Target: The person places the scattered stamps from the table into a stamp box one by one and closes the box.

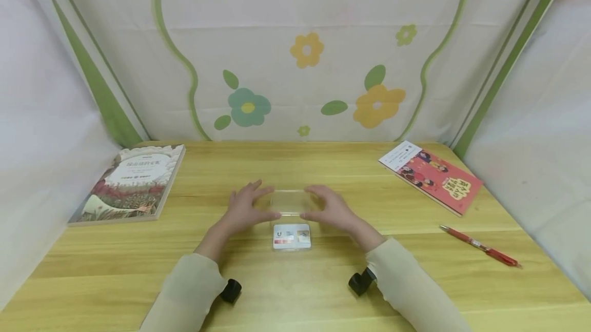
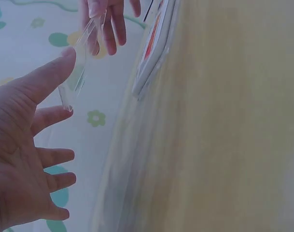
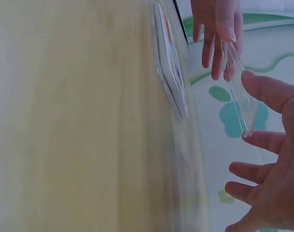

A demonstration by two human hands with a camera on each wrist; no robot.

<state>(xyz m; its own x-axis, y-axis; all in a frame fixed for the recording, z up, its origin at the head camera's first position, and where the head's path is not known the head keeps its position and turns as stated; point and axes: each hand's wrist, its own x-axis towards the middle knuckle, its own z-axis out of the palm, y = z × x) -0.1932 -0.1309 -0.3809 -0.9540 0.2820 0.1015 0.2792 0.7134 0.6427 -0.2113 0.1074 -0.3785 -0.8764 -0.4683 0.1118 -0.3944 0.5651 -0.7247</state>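
Observation:
A clear plastic lid (image 1: 290, 202) is held level above the table between both hands. My left hand (image 1: 247, 209) pinches its left end with thumb and index finger, while the other fingers are spread apart. At the opposite end, my right hand (image 1: 333, 210) grips the lid the same way. In the right wrist view the lid (image 3: 242, 99) looks thin and see-through, with low edges. Just nearer to me, a small clear case (image 1: 292, 238) lies on the table, holding white cards with printed pictures. Neither hand touches that case.
On the wooden table (image 1: 295, 291), a picture book (image 1: 134, 183) lies at the left. A red book (image 1: 434, 175) sits at the back right, with a red pen (image 1: 480, 246) nearer on that side. A flowered curtain (image 1: 277, 14) hangs behind.

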